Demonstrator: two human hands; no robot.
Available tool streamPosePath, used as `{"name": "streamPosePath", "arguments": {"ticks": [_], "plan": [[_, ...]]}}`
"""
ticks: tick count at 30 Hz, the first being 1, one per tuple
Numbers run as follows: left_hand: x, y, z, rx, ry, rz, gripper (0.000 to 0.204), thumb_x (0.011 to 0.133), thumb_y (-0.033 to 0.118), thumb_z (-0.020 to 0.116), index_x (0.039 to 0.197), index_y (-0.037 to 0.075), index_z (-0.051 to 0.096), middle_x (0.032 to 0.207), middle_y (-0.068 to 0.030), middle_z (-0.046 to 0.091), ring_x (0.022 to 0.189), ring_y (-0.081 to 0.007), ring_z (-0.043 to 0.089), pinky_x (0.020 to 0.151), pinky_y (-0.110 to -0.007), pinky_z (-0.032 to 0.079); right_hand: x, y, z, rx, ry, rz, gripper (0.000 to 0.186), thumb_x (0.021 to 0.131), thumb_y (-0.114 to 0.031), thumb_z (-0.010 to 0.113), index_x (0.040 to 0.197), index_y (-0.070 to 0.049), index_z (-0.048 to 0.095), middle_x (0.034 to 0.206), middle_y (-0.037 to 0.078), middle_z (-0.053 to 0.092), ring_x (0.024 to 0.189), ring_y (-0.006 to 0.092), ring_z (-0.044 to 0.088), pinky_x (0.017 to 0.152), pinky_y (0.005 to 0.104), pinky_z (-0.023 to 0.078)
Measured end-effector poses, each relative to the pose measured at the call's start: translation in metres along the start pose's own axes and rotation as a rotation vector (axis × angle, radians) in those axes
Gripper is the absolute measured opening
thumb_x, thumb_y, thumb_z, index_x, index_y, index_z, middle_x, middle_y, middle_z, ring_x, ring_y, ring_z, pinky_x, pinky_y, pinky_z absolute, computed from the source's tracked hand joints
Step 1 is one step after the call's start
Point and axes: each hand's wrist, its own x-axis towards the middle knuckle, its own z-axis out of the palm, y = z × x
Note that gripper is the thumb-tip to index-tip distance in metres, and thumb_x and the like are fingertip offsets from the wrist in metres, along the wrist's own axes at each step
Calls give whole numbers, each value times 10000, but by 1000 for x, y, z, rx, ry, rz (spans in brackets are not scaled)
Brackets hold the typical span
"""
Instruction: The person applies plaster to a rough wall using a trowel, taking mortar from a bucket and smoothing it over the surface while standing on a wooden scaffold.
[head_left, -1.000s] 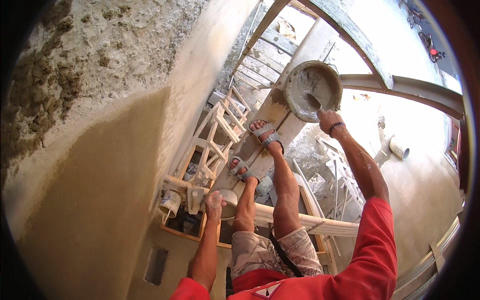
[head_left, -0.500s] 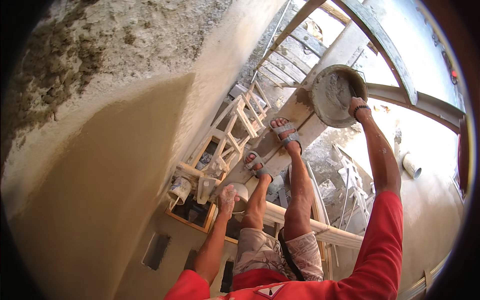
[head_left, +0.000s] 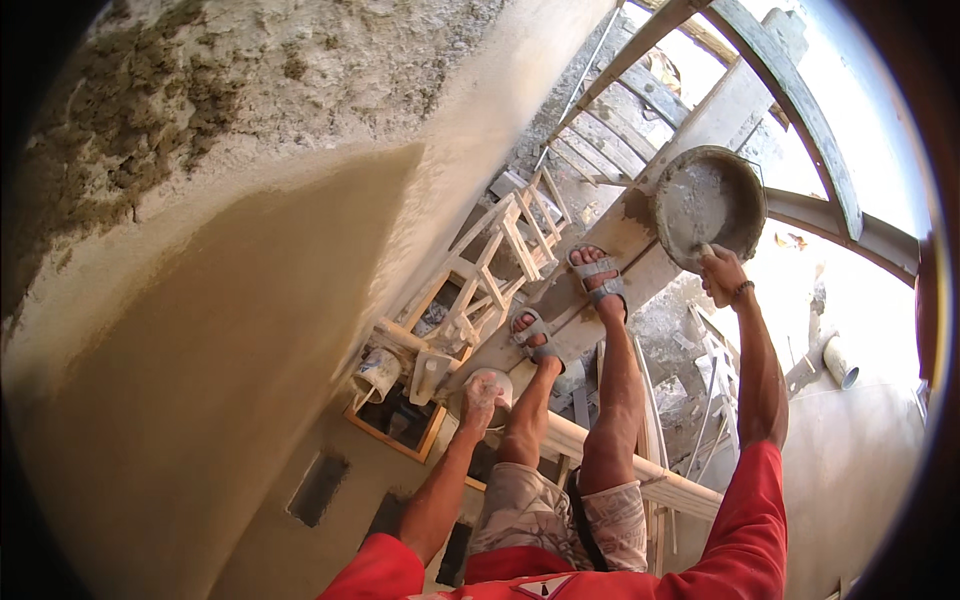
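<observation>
Hands apart, grips unclear: right hand at the mortar bucket, upper right, left hand lower centre; smooth plaster spans lower left, rough wall upper left uncovered.

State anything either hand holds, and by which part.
The right hand is curled by the near rim of the bucket; what, if anything, it grips cannot be told. No held thing shows in the left hand.

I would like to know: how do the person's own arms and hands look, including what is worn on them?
Both arms have red sleeves, with the forearms bare below. The right hand has a dark bracelet at its wrist. The left hand shows pale smears. Neither wears a glove.
</observation>
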Motion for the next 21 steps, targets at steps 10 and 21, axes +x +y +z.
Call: {"name": "streamPosePath", "arguments": {"ticks": [10,21], "plan": [[-8,35,-11,97,-20,10,333,900,171,586,1204,71,496,896,-53,605,692,-139,613,670,-280,469,23,48,48,625,53,-166,184,869,-144,551,1031,-62,516,647,47,514,470,126,510,399,260,439],[0,31,-36,68,-11,6,324,894,148,581,1194,65,494,867,-57,600,679,-145,605,661,-288,485,-27,39,19,-32,579,-272,465,791,-181,585,1243,-73,548,750,120,630,546,203,598,507,342,485]]}}
